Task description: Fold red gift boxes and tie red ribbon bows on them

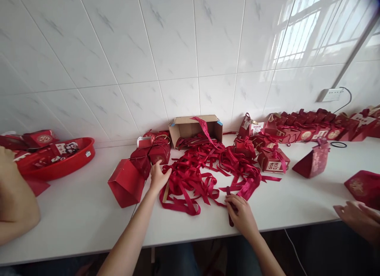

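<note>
My left hand (pixel 158 178) reaches to a small red gift box (pixel 160 152) in a cluster left of the ribbons. Its fingertips touch the box front, with the thumb spread apart. Closed over a narrow dark red strip (pixel 230 219), my right hand (pixel 240 211) rests near the table's front edge; its fingertips are partly hidden. Between my hands lies a tangled heap of red satin ribbons (pixel 192 179). Behind the heap, an open cardboard box (pixel 196 127) on its side holds more dark red strips. A larger plain red box (pixel 126 184) is beside my left forearm.
At left stands a red plastic basin (pixel 86 155) with gift boxes, near a person's arm (pixel 18 201). Several finished-looking red boxes (pixel 305 133) line the wall at right. Another person's hands (pixel 358 216) are beside a red box (pixel 363 189). A power strip (pixel 331 95) is on the wall.
</note>
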A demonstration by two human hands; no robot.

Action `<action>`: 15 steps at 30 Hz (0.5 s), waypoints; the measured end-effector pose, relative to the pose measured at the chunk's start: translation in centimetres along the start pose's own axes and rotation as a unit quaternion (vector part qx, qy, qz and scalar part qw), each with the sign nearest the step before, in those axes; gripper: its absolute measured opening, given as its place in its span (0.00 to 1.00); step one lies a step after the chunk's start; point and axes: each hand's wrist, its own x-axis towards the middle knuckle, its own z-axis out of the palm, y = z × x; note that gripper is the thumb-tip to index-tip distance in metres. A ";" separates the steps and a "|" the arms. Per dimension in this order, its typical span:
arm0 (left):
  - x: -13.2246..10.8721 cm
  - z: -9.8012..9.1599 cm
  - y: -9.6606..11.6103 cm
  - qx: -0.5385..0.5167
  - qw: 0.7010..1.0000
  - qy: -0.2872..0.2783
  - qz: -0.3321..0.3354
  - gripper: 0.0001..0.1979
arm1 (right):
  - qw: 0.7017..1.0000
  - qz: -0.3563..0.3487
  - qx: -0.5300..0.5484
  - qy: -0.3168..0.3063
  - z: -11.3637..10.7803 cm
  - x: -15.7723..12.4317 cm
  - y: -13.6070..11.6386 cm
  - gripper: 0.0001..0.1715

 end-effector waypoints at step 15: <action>0.7 5.3 -0.1 -0.028 0.993 -0.114 -0.027 0.16 | 1.000 -0.002 -0.001 -0.007 0.0 0.1 0.0 0.09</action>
